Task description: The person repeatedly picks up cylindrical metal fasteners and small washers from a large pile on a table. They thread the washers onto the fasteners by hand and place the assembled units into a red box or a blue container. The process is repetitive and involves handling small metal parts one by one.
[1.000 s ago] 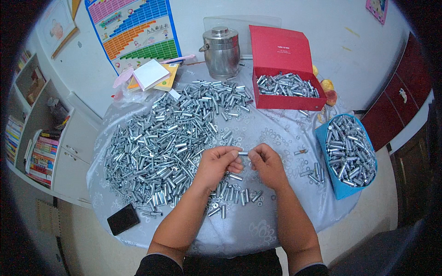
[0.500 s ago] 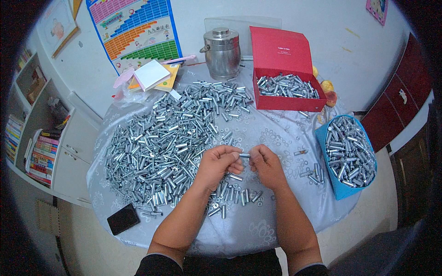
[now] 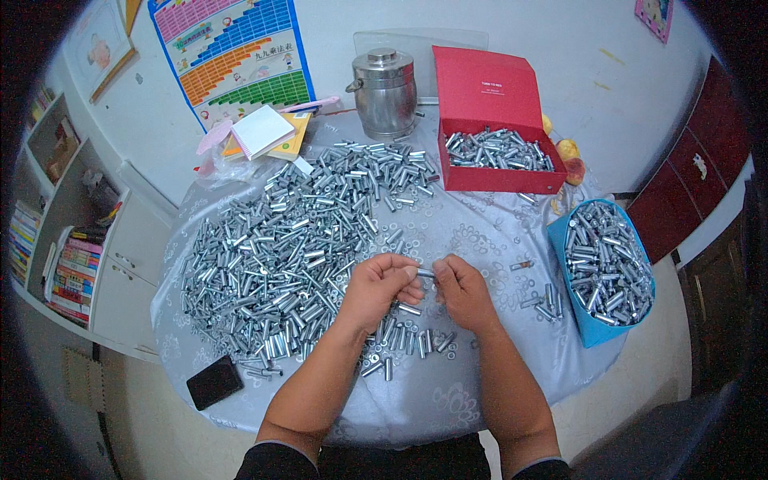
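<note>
Over the middle of the table, my left hand (image 3: 376, 290) pinches one end of a short shiny metal sleeve (image 3: 425, 273) between thumb and fingers. At its other end, my right hand (image 3: 464, 294) grips with thumb and curled fingers, which hide that tip. The sleeve lies roughly level between the two hands. To the left spreads a large heap of similar metal sleeves and bolts (image 3: 264, 248). Just below the hands, several sleeves and small washers (image 3: 412, 340) lie loose on the silvery tablecloth (image 3: 400, 412).
A red lidded box (image 3: 500, 180) and a blue bin (image 3: 596, 326), both filled with metal parts, stand at the right. Behind the heap are a steel pot (image 3: 385, 96) and a notepad (image 3: 262, 130). A black phone (image 3: 214, 384) lies near the front left edge.
My right hand's fingers have shifted slightly around the end of the sleeve. My left hand keeps nearly the same place and grip.
</note>
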